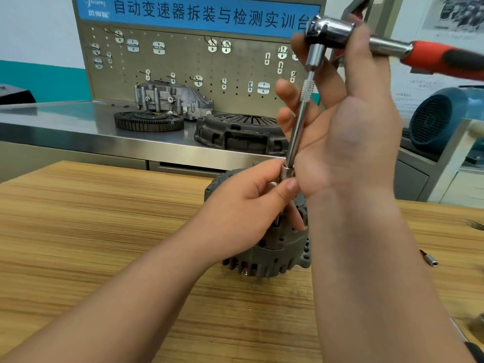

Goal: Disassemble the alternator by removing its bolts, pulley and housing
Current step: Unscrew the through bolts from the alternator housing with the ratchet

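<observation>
A wooden desk (104, 218) fills the lower part of the view. Behind it stands a steel desk (65, 119) backed by a pegboard (183, 64) with metal hooks and a blue sign (183, 11) along its top. A blue motor (434, 121) with a grilled end sits off to the right. On the steel desk lie a dark clutch cover (235, 132), a toothed ring (149, 121) to its left, and a cast metal casing (170, 98) just behind the ring. The alternator (275, 247) stands on the wooden desk right of centre, grey and slotted round its lower edge, with its top partly hidden by both hands. The right hand (353, 121) is raised above it. Its upper fingers and thumb are curled round the head of a ratchet (392, 45), whose red and black handle points away to the right, and its lower fingers lie loosely bent behind the bar below. A slim extension bar (298, 134) with a knurled band runs down from the ratchet head, tilted slightly, to a socket (287, 171) just above the alternator's top. The left hand (248, 205) rests over the alternator, its thumb and fingers pinching the socket. What the socket sits on is hidden. A small metal bit (429, 259) lies on the wooden desk, right of the right forearm.
</observation>
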